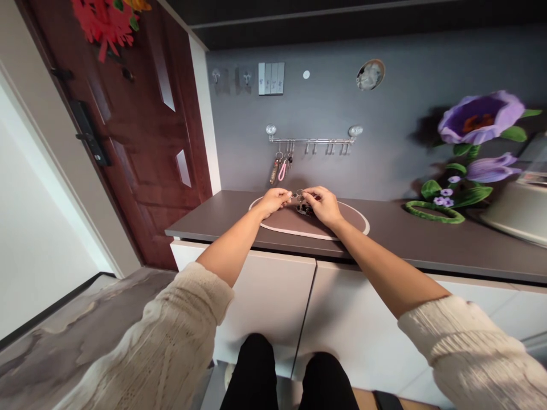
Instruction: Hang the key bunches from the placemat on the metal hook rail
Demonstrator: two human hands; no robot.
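Note:
My left hand and my right hand meet over a brown oval mat with a pale rim. Between them is a metal key ring, pinched by the right fingers at its right side. The left fingertips are closed on a small metal piece at the ring's left side, perhaps a clasp or key; its exact kind is too small to tell. Below the ring hangs or lies a dark bunch of keys, partly covered by my right hand.
A clear hook rail on the grey wall carries keys and a pink strap on its left hooks. Purple fabric flowers and a pale lampshade stand at the right on the counter. A dark red door is at the left.

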